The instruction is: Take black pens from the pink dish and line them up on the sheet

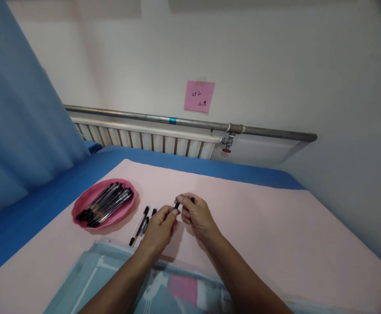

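Observation:
Near the middle of the head view, my left hand (160, 227) is closed in a pinch on a small black pen part (176, 206). My right hand (197, 215) is closed beside it, its thumb and fingertips meeting the same part. A second black tip (192, 199) pokes out above the right hand's fingers; the fingers hide whether both belong to one pen. Left of my left hand, a clear-barrelled pen with black ends (140, 226) lies on the pink sheet, with more black pens (145, 224) partly hidden behind the hand.
A pink oval basket (79, 204) holding many black-ended pens (107, 205) stands to the left. Light blue printed fabric (88, 274) lies along the near edge. Pink sheeting (275, 231) covers the blue surface. Behind are a radiator (147, 140), a pipe and a blue curtain (16, 113).

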`<state>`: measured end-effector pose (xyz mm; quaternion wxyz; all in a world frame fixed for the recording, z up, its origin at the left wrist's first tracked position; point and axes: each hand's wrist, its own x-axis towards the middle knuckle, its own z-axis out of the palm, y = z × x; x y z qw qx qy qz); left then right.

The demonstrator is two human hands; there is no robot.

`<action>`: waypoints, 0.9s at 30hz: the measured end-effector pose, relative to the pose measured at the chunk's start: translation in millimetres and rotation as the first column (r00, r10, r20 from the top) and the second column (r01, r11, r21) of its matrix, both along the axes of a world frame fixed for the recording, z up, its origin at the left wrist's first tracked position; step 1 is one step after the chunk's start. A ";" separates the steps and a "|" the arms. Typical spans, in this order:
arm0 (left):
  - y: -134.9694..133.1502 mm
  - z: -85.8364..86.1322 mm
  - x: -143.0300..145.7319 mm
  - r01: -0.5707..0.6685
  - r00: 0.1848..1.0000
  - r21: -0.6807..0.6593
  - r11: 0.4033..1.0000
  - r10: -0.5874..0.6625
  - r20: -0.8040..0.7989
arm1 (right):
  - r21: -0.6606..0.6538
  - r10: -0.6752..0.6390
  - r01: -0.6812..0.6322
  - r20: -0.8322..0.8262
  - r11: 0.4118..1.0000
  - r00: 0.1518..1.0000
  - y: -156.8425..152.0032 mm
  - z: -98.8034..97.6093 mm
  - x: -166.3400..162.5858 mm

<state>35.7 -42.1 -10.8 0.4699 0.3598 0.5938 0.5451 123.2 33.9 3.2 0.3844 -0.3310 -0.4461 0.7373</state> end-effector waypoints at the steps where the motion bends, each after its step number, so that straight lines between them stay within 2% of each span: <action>1: -0.3 -0.4 0.1 0.006 1.000 -0.004 1.000 -0.006 0.000 | 0.012 -0.044 0.044 -0.010 0.999 0.999 1.8 -0.2 0.5; 5: -0.3 -2.7 0.9 0.046 0.998 -0.028 0.999 -0.047 -0.030 | 0.051 -0.245 0.248 -0.059 0.968 0.968 16.5 0.6 8.8; 7: 0.3 -3.6 1.0 0.050 0.998 -0.036 0.998 -0.051 -0.041 | 0.049 -0.292 0.295 -0.056 0.954 0.955 23.3 2.5 14.8; 9: 1.2 -3.5 0.7 0.037 0.999 -0.043 0.998 -0.038 -0.025 | 0.037 -0.218 0.217 -0.003 0.975 0.976 25.6 4.8 19.1; 11: 1.8 -2.4 0.3 0.022 1.000 -0.053 0.998 -0.022 0.001 | 0.025 -0.054 0.052 0.071 0.998 0.996 22.7 6.4 20.2; 13: 2.1 -0.6 0.0 0.011 1.000 -0.062 0.998 -0.010 0.016 | 0.025 0.081 -0.085 0.125 0.996 0.989 16.6 6.8 18.0; 16: 1.7 1.4 -0.1 0.014 1.000 -0.056 0.998 -0.014 0.007 | 0.059 0.089 -0.100 0.160 0.993 0.983 8.8 4.9 11.6; 18: 1.0 1.0 -0.4 0.033 0.999 -0.044 0.998 -0.034 -0.024 | 0.068 0.023 -0.032 0.140 0.997 0.990 8.6 3.3 8.7; 21: 0.0 -3.1 -1.5 0.089 0.988 -0.047 0.995 -0.094 -0.121 | 0.064 -0.151 0.147 0.061 0.987 0.987 18.7 2.1 11.4; 24: -0.1 -10.7 -2.5 0.163 0.955 -0.066 0.984 -0.174 -0.239 | 0.075 -0.385 0.385 -0.025 0.920 0.923 37.9 2.3 24.2; 27: 1.0 -17.3 -2.3 0.176 0.939 -0.081 0.981 -0.192 -0.285 | 0.074 -0.548 0.555 -0.096 0.829 0.831 56.7 2.7 41.1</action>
